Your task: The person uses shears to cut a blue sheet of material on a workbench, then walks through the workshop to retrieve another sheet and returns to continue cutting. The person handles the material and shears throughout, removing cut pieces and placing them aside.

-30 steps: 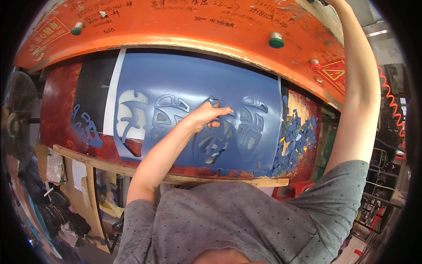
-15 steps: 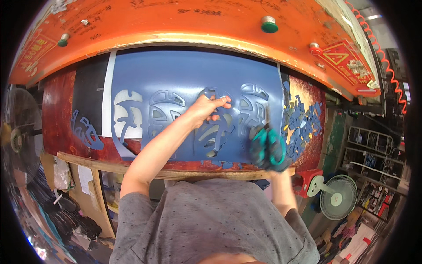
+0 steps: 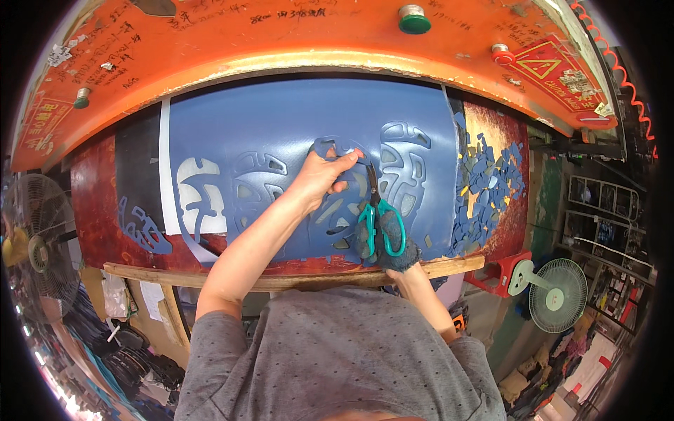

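Left hand (image 3: 324, 179) at frame centre, fingers pinching a cut-out strip of the blue sheet (image 3: 309, 119) and lifting it off the surface. Right hand (image 3: 393, 249), in a dark glove, just below and right of it, closed through the green handles of the scissors (image 3: 378, 214); blades point up into the sheet's cut pattern. Blue offcuts (image 3: 491, 182) scattered at right on the red table (image 3: 95, 203).

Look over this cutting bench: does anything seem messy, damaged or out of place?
Blue offcuts lie scattered in a heap right of the blue sheet. The red bed looks worn and blotchy. The right hand holds green-handled scissors.
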Tool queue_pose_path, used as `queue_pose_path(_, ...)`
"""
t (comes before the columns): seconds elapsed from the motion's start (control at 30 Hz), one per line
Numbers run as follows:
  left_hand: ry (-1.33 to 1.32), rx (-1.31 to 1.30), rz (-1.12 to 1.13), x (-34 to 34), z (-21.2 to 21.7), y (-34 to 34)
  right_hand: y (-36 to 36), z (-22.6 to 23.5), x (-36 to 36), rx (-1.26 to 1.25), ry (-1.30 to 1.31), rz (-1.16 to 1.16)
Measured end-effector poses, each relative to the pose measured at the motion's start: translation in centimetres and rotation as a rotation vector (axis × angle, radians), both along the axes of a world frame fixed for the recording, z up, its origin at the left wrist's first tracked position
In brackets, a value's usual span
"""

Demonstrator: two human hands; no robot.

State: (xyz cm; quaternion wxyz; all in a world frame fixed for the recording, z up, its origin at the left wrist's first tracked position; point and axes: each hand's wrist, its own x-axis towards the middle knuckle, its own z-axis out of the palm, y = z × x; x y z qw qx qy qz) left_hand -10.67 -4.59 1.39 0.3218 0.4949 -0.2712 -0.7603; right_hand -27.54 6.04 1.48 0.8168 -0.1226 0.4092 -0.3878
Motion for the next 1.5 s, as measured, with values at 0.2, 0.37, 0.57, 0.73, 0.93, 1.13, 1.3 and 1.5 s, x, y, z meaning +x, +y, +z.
queue_pose_path(0.2,0.111,0.148,0.061,0.2,0.0,-0.2,0.6,-1.2,1.2,-0.121,0.082,-0.066)
queue_pose_path(0.37,0.201,0.294,0.115,0.0,0.0,0.0,1.4,-1.1,1.1,-0.136,0.141,-0.072)
queue_pose_path(0.57,0.150,0.248,0.135,-0.1,-0.3,0.1,1.7,-0.6,1.3,-0.069,0.113,-0.067)
queue_pose_path(0.73,0.124,0.194,0.150,-0.1,-0.3,0.1,0.6,-1.2,1.9,-0.033,0.049,-0.179)
queue_pose_path(0.93,0.115,0.167,0.063,0.2,-0.4,0.2,0.3,-2.4,2.3,-0.175,0.342,-0.073)
queue_pose_path(1.13,0.072,0.158,0.037,0.3,-0.3,0.1,0.7,-2.8,2.3,-0.323,0.545,-0.025)
queue_pose_path(1.3,0.084,0.164,0.014,0.5,-0.2,0.2,0.4,-1.9,2.2,-0.291,0.552,0.037)
queue_pose_path(1.5,0.109,0.164,0.017,0.7,-0.5,0.3,-0.4,-1.4,2.3,-0.323,0.497,0.053)
